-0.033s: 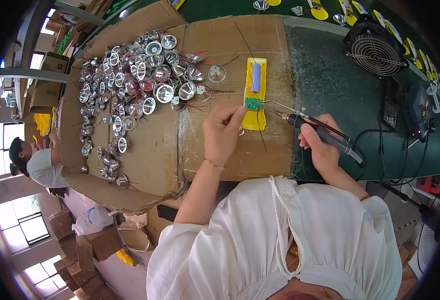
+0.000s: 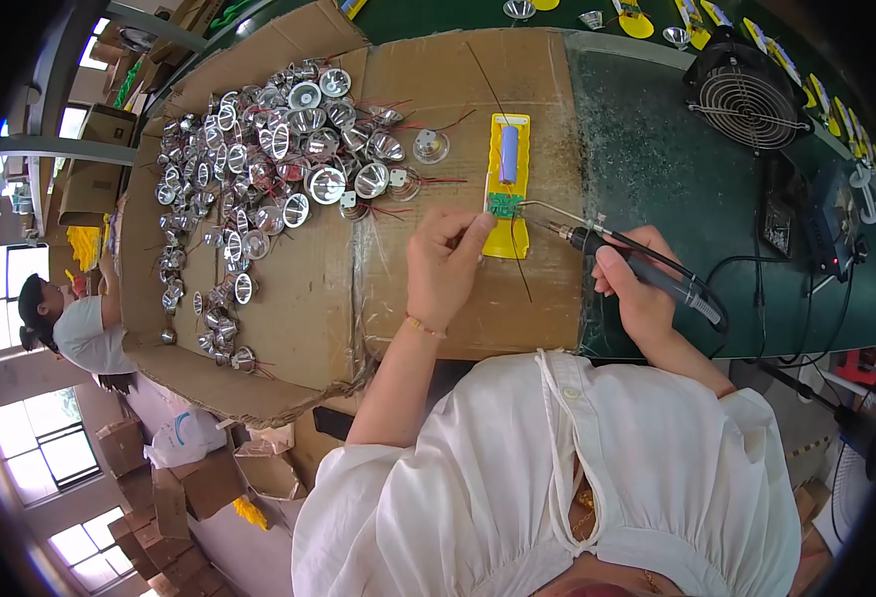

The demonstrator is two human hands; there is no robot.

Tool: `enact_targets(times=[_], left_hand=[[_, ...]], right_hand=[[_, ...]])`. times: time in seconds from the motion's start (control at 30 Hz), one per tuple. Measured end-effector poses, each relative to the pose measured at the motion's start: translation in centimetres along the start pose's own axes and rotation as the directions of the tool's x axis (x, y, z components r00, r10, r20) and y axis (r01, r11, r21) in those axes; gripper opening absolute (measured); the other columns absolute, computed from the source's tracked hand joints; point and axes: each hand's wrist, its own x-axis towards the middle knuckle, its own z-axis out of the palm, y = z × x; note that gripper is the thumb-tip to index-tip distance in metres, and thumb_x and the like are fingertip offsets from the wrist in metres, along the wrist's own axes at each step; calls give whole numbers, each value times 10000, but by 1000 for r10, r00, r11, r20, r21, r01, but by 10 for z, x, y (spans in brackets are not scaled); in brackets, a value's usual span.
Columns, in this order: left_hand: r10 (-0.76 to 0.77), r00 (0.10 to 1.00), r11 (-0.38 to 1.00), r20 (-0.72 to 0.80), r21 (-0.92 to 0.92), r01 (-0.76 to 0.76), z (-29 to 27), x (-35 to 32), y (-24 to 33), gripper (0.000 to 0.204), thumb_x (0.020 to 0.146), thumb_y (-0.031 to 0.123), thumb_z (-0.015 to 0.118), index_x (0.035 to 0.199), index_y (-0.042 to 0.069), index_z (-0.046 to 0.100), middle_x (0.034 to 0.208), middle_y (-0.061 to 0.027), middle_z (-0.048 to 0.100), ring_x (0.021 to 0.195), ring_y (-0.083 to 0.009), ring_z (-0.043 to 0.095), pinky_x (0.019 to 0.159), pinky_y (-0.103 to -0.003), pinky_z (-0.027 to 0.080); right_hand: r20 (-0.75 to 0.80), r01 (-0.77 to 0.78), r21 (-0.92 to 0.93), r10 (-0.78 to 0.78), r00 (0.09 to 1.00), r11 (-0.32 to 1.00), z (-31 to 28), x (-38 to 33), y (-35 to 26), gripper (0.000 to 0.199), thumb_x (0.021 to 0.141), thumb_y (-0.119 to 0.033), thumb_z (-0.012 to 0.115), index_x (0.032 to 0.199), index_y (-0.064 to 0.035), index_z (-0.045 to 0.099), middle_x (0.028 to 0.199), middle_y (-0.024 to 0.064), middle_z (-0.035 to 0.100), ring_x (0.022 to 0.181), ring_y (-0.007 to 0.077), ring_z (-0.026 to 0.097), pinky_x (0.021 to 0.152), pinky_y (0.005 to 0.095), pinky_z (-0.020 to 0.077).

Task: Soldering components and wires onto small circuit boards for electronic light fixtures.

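My right hand (image 2: 637,289) grips a soldering iron (image 2: 647,273) with a dark handle and a thin curved metal tube by its tip. The tip end meets a small green circuit board (image 2: 504,206). The board lies on an open yellow plastic casing (image 2: 506,242), with a blue-purple cylindrical battery (image 2: 509,155) above it. My left hand (image 2: 445,261) is pinched closed at the board's left edge, fingertips touching or very near it. Whatever its fingers hold is hidden. A thin dark wire (image 2: 522,274) runs down from the board across the casing.
Cardboard (image 2: 428,90) covers the work surface. At left, a cardboard box (image 2: 249,398) holds many silver reflector cups (image 2: 296,210) with red wires. A black fan (image 2: 746,104) and a blue powered unit (image 2: 828,227) with cables stand at right. Another person (image 2: 85,323) is at far left.
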Motion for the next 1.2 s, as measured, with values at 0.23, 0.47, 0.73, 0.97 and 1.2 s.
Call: enact_targets(times=[0.23,0.47,0.73,0.97,1.2], left_hand=[[79,985,963,150,245,-115,-1,4,3,120,738,119,657,741,0,639,784,-86,534,619,-175,515,556,-282,412],[96,985,957,140,260,-130,0,4,1,115,737,116,644,726,2,635,773,-92,539,619,-179,521,549,-284,412],[59,988,960,145,264,-96,0,5,5,107,733,108,640,715,2,634,769,-94,547,618,-181,533,560,-284,422],[48,988,956,144,280,-87,0,9,5,105,728,103,649,717,-1,636,752,-97,549,617,-180,542,562,-269,426],[-250,962,910,110,-312,272,-10,9,6,122,787,101,625,852,0,647,889,-92,627,747,-93,592,617,-222,463]], right_hand=[[29,64,-33,-63,998,997,1,2,3,148,812,-104,616,841,-8,507,657,71,574,526,89,526,477,208,433],[70,73,-108,-66,995,991,3,1,6,137,808,-91,616,829,-9,509,654,69,573,522,86,524,482,213,440],[-55,50,35,-48,997,998,-3,-1,0,143,802,-81,623,850,1,516,667,73,581,550,89,541,499,213,451],[-97,68,50,-63,993,996,-13,9,7,143,813,-97,612,855,-5,511,663,69,576,536,83,527,492,206,435],[-164,102,44,-94,982,994,-37,17,7,118,826,-100,574,852,-11,502,630,61,552,490,81,499,440,193,387]])
